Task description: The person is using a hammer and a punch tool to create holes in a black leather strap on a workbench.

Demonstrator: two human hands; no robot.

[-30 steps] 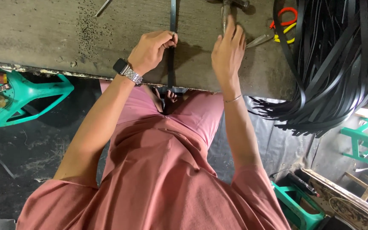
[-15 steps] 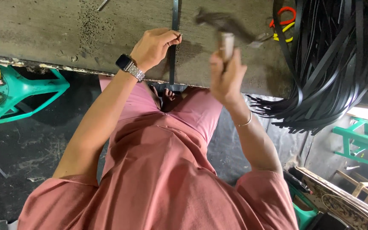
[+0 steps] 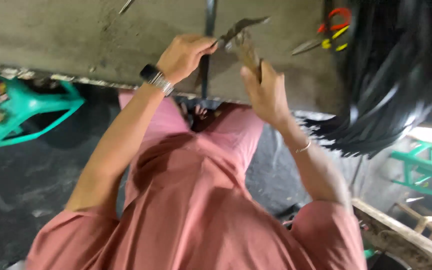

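Observation:
My left hand (image 3: 184,56), with a dark watch on the wrist, pinches a narrow dark strip (image 3: 208,30) that lies across the grey workbench (image 3: 76,40) and hangs over its near edge. My right hand (image 3: 263,90) grips the wooden handle of a hammer (image 3: 241,35). The hammer's metal head is down at the strip, right beside the left fingertips. The picture is blurred by motion.
A big bundle of black strips (image 3: 391,75) hangs over the bench on the right. Red and yellow handled pliers (image 3: 328,37) lie on the bench near it. A teal plastic stool (image 3: 21,110) stands at the left, green stools (image 3: 426,167) at the right.
My right hand lifted the hammer off the bench and has swung its head down to the strip by my left fingers. The left hand stayed on the strip.

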